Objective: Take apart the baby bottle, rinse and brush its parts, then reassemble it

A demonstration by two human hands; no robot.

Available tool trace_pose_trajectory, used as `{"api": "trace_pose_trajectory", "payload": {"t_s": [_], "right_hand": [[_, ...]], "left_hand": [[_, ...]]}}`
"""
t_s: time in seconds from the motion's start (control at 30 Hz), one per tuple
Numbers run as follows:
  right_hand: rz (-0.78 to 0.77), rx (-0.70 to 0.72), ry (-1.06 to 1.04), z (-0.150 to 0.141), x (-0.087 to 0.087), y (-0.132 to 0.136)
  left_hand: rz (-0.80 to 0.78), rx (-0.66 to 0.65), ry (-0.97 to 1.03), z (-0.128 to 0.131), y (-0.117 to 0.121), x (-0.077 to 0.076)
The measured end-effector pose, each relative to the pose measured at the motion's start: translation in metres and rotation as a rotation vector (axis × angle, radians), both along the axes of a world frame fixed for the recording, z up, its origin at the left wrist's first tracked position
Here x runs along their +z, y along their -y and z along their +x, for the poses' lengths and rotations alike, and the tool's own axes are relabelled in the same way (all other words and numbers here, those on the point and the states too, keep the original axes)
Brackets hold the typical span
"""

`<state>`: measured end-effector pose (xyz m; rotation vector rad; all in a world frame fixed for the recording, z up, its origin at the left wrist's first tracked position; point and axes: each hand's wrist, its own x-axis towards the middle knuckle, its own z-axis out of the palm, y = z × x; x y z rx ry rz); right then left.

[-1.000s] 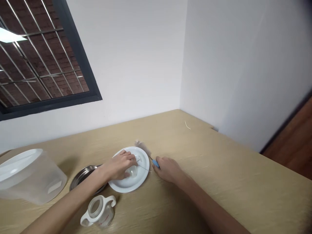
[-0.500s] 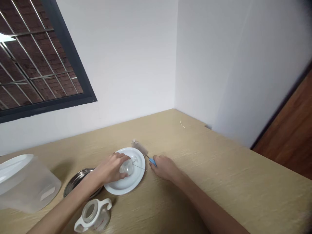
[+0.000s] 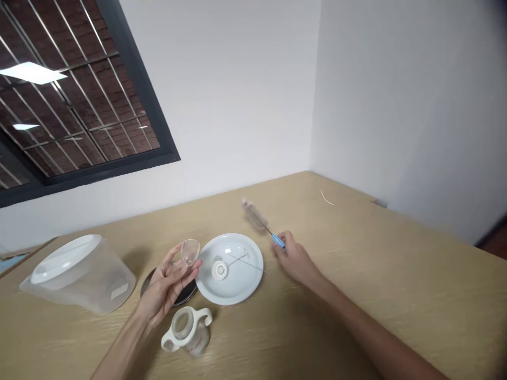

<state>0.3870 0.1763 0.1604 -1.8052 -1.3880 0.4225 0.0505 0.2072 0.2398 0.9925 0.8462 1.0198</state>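
My left hand (image 3: 170,282) holds a small clear plastic cap (image 3: 190,252), its rounded opening turned up toward me. In my right hand (image 3: 295,258) is a bottle brush, gripped by its blue handle (image 3: 278,241); the bristle head (image 3: 254,216) points away to the upper left above the table. Between the hands lies a white plate (image 3: 233,295). On it are a white round bottle part (image 3: 219,269) and thin wire-like brushes (image 3: 247,262), one reaching past the rim. Close to me stands a small bottle with white handles (image 3: 185,328).
A round metal tray (image 3: 185,297) is partly hidden behind my left hand. At the left stands a large translucent plastic pitcher (image 3: 87,274) with a white lid. A thin pale strip (image 3: 326,198) lies near the table's far corner. Walls and a barred window (image 3: 91,89) rise behind.
My left hand has lifted the clear cap off the plate and moved left, uncovering the white round part. The brush remains in my right hand. The view has swung left.
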Motion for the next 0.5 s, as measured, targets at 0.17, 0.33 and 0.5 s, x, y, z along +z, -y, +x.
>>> {"api": "trace_pose_trajectory", "payload": {"t_s": [0.17, 0.33, 0.5], "right_hand": [[0.104, -0.032, -0.103, -0.003, 0.008, 0.001], [0.223, -0.042, -0.03, -0.008, 0.018, 0.01], [0.364, 0.103, 0.114, -0.013, 0.022, 0.018]], "left_hand": [[-0.01, 0.061, 0.164, -0.007, -0.006, -0.014], [0.089, 0.083, 0.137, -0.009, -0.016, -0.018], [0.217, 0.115, 0.005, -0.015, -0.017, -0.028]]}}
